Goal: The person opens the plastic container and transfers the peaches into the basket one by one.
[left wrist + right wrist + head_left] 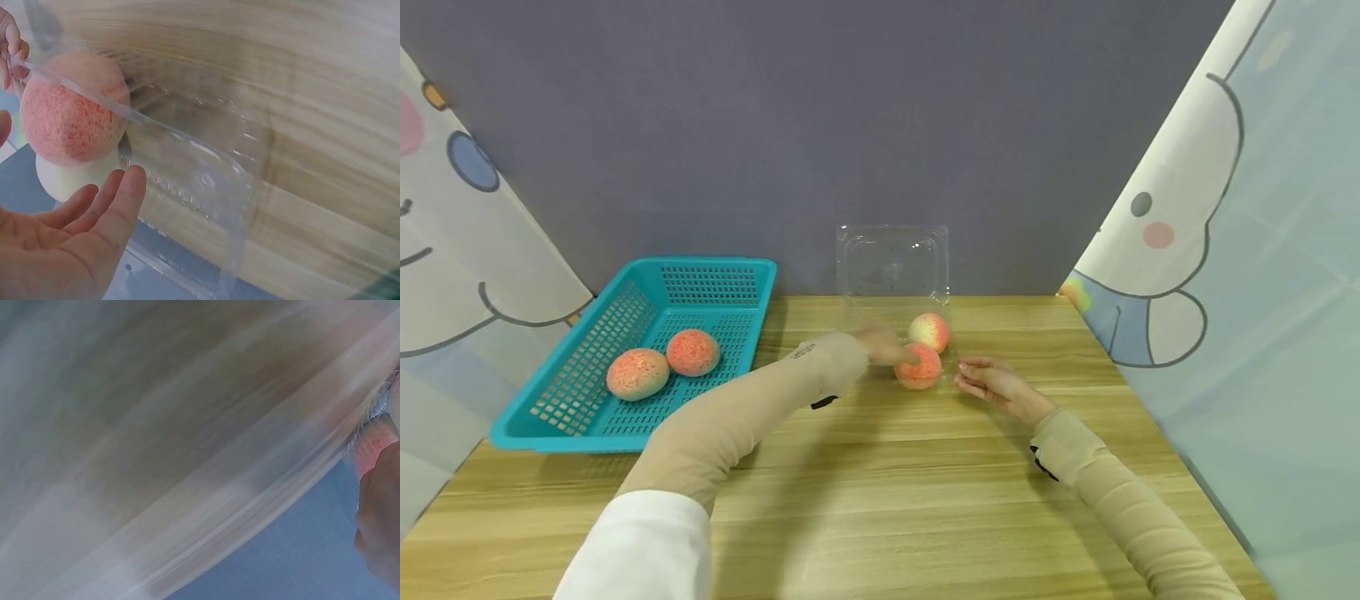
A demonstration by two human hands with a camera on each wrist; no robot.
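Note:
A clear plastic clamshell box (187, 147) stands on the table, its clear lid (891, 262) raised at the back. Two peaches sit in the right side of the box: a reddish-pink peach (919, 373) in front and a pale yellow and pink peach (929, 332) behind. My left hand (882, 343) is blurred over the box beside the front peach. In the left wrist view its fingers (128, 203) are loosely extended, apart from the peach, with nothing between them. At the box's right edge, my right hand (996, 388) pinches the rim between thumb and fingers.
A teal plastic basket (764, 292) stands on the left of the wooden table (880, 508), with two more peaches (692, 352) inside. Behind the table rises a grey panel (880, 125). Cartoon-printed sheets (1270, 250) flank both sides.

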